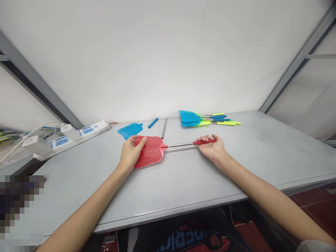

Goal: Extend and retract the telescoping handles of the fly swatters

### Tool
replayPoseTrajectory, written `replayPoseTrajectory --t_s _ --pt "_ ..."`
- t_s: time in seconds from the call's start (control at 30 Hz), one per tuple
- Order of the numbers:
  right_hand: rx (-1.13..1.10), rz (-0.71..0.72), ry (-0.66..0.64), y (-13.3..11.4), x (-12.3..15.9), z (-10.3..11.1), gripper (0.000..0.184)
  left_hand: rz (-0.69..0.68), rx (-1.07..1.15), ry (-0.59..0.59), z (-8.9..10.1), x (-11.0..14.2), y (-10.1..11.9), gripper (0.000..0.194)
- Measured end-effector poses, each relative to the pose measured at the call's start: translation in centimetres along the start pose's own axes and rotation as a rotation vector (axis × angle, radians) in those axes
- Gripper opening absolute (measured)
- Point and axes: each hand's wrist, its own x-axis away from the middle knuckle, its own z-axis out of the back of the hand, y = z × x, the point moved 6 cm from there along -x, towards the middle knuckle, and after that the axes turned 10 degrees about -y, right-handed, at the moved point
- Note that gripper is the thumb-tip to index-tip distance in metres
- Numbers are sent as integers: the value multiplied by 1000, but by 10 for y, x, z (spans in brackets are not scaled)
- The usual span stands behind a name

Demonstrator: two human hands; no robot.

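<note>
Grey table (199, 175) had red fly swatter (178, 144) lying across it, L hand (131, 152) flat on mesh head (153, 154), fingers together, R hand (211, 145) curled round red grip (204, 141), w/ loose blue head (130, 130), blue grip (153, 123), steel shaft (164, 128) still apart, near pile of whole swatters (194, 119).

Fly swatter (149, 151) on the table (183, 182); detached swatter head (130, 130), grip sleeve (153, 123) and metal shaft (164, 128) behind it; stacked swatters (199, 119) behind right; power strip (88, 131) far left.
</note>
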Motion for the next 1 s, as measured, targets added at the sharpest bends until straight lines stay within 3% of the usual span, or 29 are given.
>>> replayPoseTrajectory --t_s 0.23,0.43,0.5,0.63,0.7,1.0 --pt "8 -35 -9 -2 -1 1 13 -29 -445 38 9 -6 4 37" --pt "24 -60 -22 0 -2 2 13 -254 -752 20 -11 10 24 40" --pt "24 -65 -28 1 -2 1 13 -340 -833 -33 -23 18 30 35" --pt "32 -80 -32 2 -2 0 13 -504 -881 -323 -52 33 32 28" --pt "38 -91 -33 3 -1 0 12 -541 -884 -413 -59 38 33 26" --pt "101 -154 33 2 -4 3 10 -624 -980 -471 -73 58 41 32"
